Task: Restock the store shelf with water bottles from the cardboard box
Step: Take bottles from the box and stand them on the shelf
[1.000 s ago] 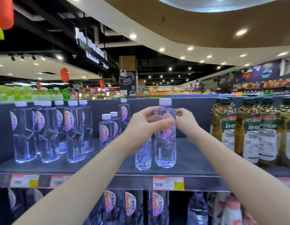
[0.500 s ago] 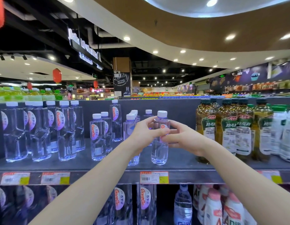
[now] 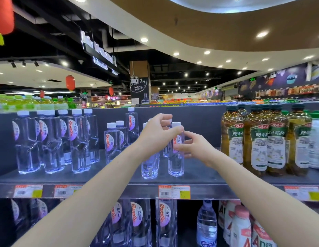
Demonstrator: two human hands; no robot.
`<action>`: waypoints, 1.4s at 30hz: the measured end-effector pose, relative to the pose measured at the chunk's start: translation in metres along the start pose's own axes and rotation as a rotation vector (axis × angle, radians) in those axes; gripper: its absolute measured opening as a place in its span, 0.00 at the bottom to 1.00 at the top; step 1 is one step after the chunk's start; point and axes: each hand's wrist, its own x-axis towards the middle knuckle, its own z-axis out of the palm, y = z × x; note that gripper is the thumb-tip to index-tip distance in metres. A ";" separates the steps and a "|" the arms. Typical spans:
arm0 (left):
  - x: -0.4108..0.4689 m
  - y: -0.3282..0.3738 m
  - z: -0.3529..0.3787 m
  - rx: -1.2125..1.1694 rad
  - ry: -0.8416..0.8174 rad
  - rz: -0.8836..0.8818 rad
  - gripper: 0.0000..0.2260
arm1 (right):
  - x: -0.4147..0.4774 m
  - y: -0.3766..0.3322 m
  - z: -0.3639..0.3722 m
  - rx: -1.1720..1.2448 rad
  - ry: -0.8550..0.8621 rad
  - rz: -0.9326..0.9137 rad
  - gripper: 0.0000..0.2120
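Observation:
A small clear water bottle with a white cap and a red-and-purple label stands upright on the grey shelf, near its front edge. My left hand holds its neck, thumb across the front and fingers behind the cap. My right hand grips the labelled middle from the right with its fingertips. A second small bottle stands just left of it, partly hidden by my left wrist. More small bottles stand behind and to the left. The cardboard box is out of view.
Tall water bottles fill the shelf's left end. Amber tea bottles crowd the right, close to my right forearm. Price tags line the shelf lip. Below it stand more water bottles and pink-capped drinks.
The bottle was lowered from in front of me and pushed back onto the shelf, where it now stands. Both hands stayed on it. The view pulled back and shifted right.

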 end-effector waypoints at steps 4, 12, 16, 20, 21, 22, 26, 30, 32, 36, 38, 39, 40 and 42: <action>-0.006 0.002 -0.016 0.058 0.045 0.056 0.25 | 0.017 0.006 0.004 -0.014 0.012 0.008 0.21; -0.018 -0.006 -0.040 0.099 0.074 0.034 0.24 | 0.053 0.023 0.006 -0.098 0.056 0.021 0.24; -0.023 -0.010 -0.046 0.114 0.079 0.037 0.23 | 0.067 0.030 0.007 -0.120 0.074 0.028 0.26; -0.027 -0.015 -0.051 0.155 0.071 0.037 0.24 | 0.076 0.034 0.008 -0.170 0.093 0.044 0.27; -0.028 -0.016 -0.051 0.168 0.070 0.037 0.24 | 0.078 0.034 0.008 -0.185 0.101 0.049 0.27; -0.028 -0.017 -0.052 0.183 0.070 0.037 0.24 | 0.079 0.035 0.008 -0.194 0.104 0.052 0.27; -0.032 -0.022 -0.053 0.233 0.071 0.038 0.24 | 0.085 0.038 0.008 -0.211 0.104 0.060 0.29; -0.035 -0.024 -0.056 0.325 0.058 0.048 0.25 | 0.088 0.039 0.006 -0.236 0.110 0.056 0.22; -0.036 -0.025 -0.057 0.358 0.057 0.058 0.25 | 0.088 0.040 0.006 -0.250 0.117 0.051 0.21; -0.042 -0.029 -0.059 0.464 0.045 0.108 0.26 | 0.090 0.043 0.008 -0.239 0.129 0.038 0.21; -0.045 -0.031 -0.060 0.531 0.030 0.138 0.27 | 0.090 0.043 0.011 -0.235 0.136 0.034 0.21; -0.046 -0.033 -0.061 0.568 0.021 0.150 0.27 | 0.089 0.042 0.012 -0.239 0.145 0.035 0.21; -0.047 -0.035 -0.063 0.609 0.009 0.158 0.27 | 0.088 0.041 0.014 -0.244 0.152 0.037 0.21; -0.049 -0.038 -0.066 0.684 -0.015 0.154 0.27 | 0.087 0.041 0.015 -0.244 0.166 0.045 0.21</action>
